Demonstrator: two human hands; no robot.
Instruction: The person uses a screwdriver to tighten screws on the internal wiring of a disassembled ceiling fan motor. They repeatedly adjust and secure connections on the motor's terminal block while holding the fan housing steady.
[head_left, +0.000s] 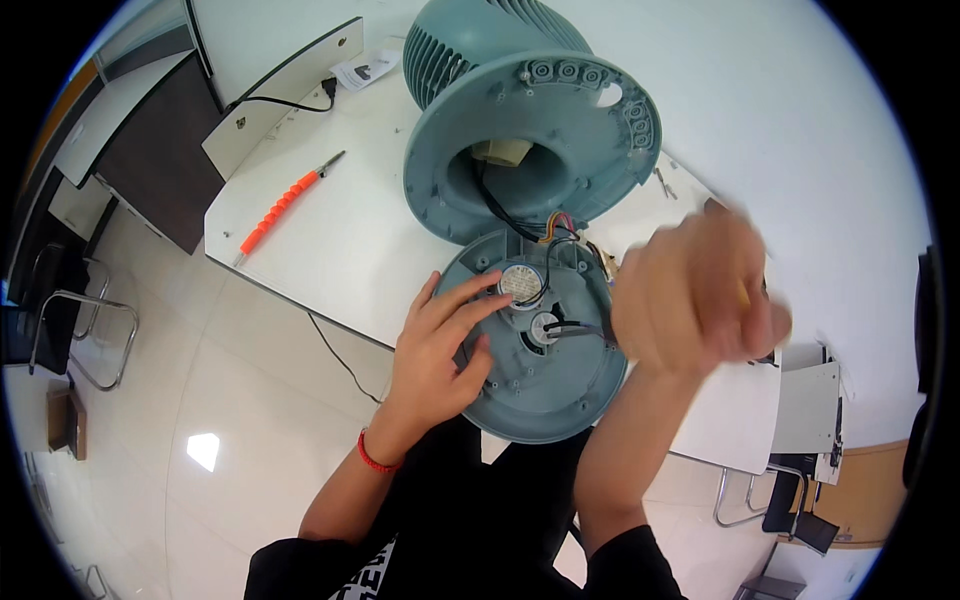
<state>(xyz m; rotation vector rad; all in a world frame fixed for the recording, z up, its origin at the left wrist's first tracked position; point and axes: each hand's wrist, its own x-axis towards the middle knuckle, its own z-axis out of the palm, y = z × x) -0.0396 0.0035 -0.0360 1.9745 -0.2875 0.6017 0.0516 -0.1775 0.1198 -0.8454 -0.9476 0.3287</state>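
Note:
My left hand has its fingers spread over a grey-green round base plate, with two fingertips touching a round silver motor mounted in it. Beside that motor sits a smaller round part with dark wires. My right hand is raised above the plate's right side, curled closed and blurred by motion. A speck of yellow shows between its fingers, too little to name. Behind the plate leans the ribbed housing of the same appliance, its open underside facing me. Coloured wires run between housing and plate.
An orange-handled screwdriver-like tool lies on the white table to the left. A black power plug and a folded paper lie at the back left. Small screws lie right of the housing. A chair stands at far left.

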